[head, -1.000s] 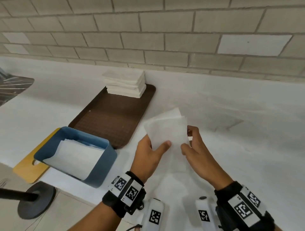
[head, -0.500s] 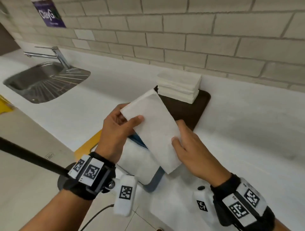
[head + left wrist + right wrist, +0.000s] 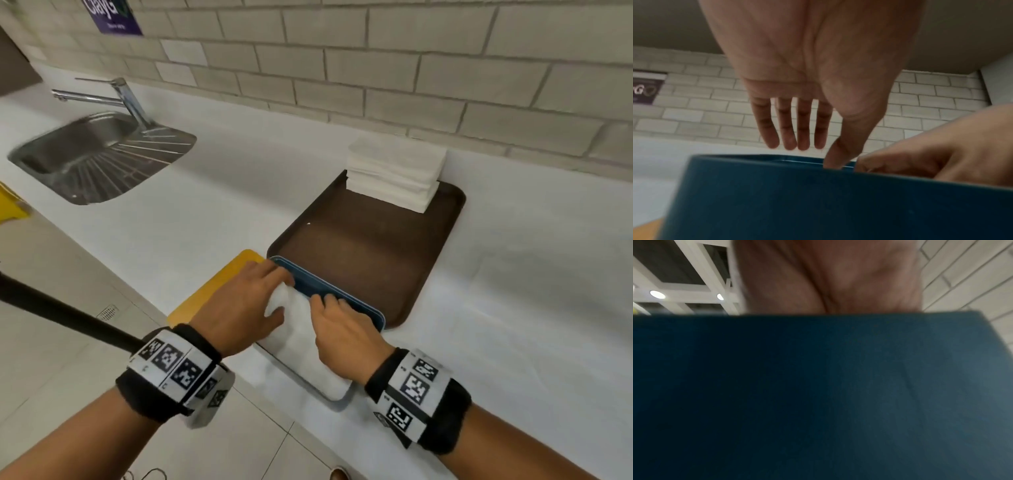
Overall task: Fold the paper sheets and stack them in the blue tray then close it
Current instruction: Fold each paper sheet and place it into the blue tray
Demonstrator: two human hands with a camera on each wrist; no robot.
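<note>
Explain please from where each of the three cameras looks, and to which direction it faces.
Head: worn on the head, looking forward and down at the counter; shows both forearms, left hand and right hand on the folded paper in the blue tray.
Left wrist: below the left palm, looking along its straight fingers at the tiled wall.
Right wrist: low against the tray's outer wall, looking up; only the palm shows.
Shared: all three see the blue tray.

Both hands lay a folded paper sheet point(image 3: 301, 342) into the blue tray point(image 3: 342, 301).

The left hand point(image 3: 239, 308) and right hand point(image 3: 346, 335) rest side by side on the sheet; beyond the grip a brown tray point(image 3: 359, 253) bears a stack of white sheets point(image 3: 394, 174), on the white surface point(image 3: 513, 325).
</note>
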